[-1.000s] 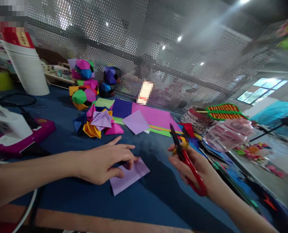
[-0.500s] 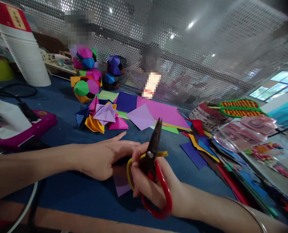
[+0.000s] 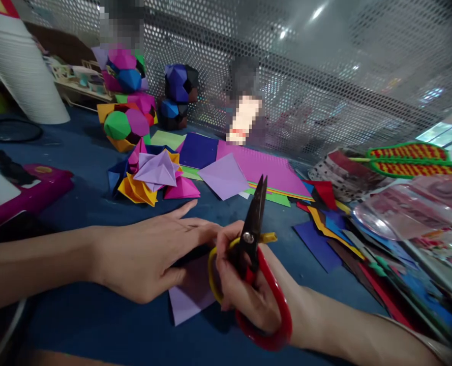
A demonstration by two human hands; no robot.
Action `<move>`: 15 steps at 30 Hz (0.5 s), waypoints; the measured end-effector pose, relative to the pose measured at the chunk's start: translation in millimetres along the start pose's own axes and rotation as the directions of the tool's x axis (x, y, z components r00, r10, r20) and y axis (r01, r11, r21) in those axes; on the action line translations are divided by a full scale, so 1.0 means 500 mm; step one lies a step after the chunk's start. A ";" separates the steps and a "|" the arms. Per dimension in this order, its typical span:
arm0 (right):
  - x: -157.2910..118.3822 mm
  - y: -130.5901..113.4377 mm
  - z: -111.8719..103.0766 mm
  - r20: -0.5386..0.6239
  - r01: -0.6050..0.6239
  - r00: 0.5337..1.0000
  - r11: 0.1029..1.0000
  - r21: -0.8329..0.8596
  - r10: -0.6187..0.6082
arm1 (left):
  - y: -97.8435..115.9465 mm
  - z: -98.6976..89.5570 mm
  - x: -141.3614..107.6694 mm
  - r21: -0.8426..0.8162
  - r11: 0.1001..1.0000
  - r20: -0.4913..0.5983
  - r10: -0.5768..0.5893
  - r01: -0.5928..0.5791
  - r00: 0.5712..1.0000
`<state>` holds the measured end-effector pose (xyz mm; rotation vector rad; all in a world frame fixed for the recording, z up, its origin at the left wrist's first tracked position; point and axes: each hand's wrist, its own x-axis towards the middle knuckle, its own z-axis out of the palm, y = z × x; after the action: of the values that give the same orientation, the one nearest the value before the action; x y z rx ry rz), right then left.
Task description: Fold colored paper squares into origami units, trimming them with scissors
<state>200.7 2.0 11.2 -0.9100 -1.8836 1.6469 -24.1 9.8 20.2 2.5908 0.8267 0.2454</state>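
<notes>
My right hand (image 3: 248,284) is wrapped round a pair of scissors (image 3: 250,244) with one red and one yellow handle loop. The dark blades point up and away, their tips slightly apart. Beside it, my left hand (image 3: 145,254) is stretched out low over the table, its forward fingertips meeting the fingers of my right hand. Under both hands lies a light purple paper (image 3: 189,300), which the left thumb touches; the hands cover part of it. Just beyond the left hand sits a cluster of folded paper pieces (image 3: 155,170) in purple, yellow, pink and blue.
Coloured paper sheets (image 3: 264,168) lie at the back by a perforated metal screen (image 3: 325,101). Folded paper balls (image 3: 126,124) and stacked white cups (image 3: 27,76) stand left, near a purple power strip (image 3: 38,188). Paper scraps (image 3: 317,244) and clear plastic packaging (image 3: 404,208) are on the right.
The view has shifted and come closer. More of the light purple paper shows beneath my hands. My right hand keeps its hold on the scissors.
</notes>
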 end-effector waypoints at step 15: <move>-0.015 -0.031 -0.052 -0.123 0.060 0.987 0.953 -0.298 -0.100 | -0.003 0.007 -0.008 -0.011 0.999 -0.042 -0.034 0.034 0.999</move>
<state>221.7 13.0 31.1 -1.0202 -2.0726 1.2428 -27.0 7.3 16.3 2.5681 0.8811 0.2945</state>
